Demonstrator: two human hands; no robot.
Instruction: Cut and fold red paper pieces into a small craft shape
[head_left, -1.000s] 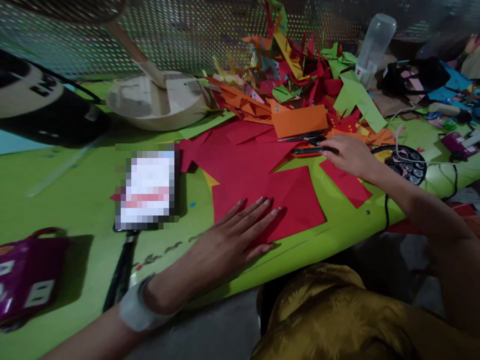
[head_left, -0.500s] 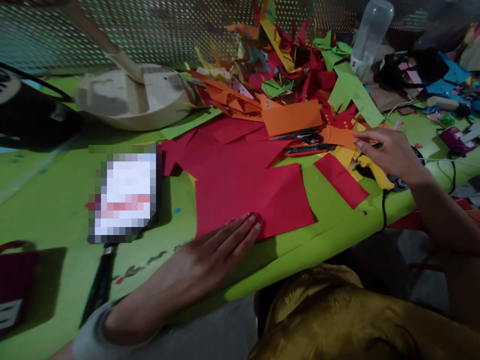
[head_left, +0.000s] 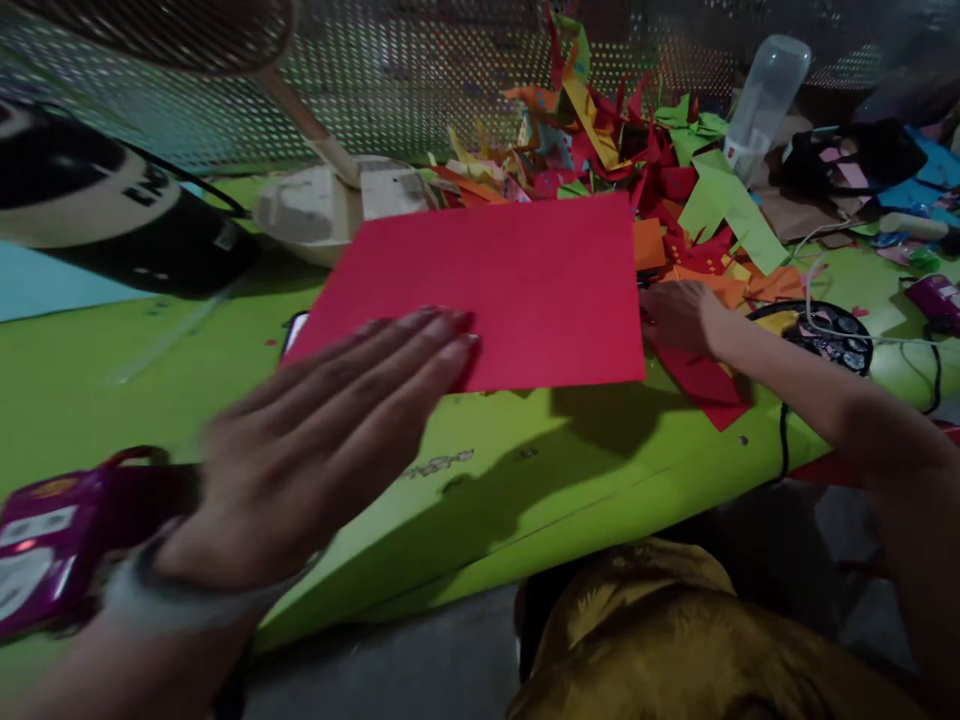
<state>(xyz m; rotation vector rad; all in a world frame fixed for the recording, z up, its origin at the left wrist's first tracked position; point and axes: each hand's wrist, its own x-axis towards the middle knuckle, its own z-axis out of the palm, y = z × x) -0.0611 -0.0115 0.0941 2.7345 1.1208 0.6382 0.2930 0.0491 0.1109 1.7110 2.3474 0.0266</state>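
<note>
My left hand (head_left: 337,430) holds up a sheet of red paper (head_left: 510,290) by its near left side. Its fingers lie straight across the top, and the thumb is hidden underneath. The sheet is tilted above the table and casts a shadow. Beyond its right edge, my right hand (head_left: 686,315) is low over the table with fingers bent together. Its fingertips are partly covered, beside a dark handle (head_left: 646,280), so what they grip is unclear. A small red paper strip (head_left: 705,390) lies just below that hand.
Behind is a heap of folded coloured paper (head_left: 600,140), with a clear bottle (head_left: 769,105). A round basket (head_left: 300,215) and a black cylinder (head_left: 165,220) stand at the back left. A purple device (head_left: 45,540) lies front left. A round black tray (head_left: 840,345) sits right, crossed by a white cord.
My left hand has lifted the red sheet off the table, up and to the left. My right hand has moved left from the orange paper to the sheet's right edge.
</note>
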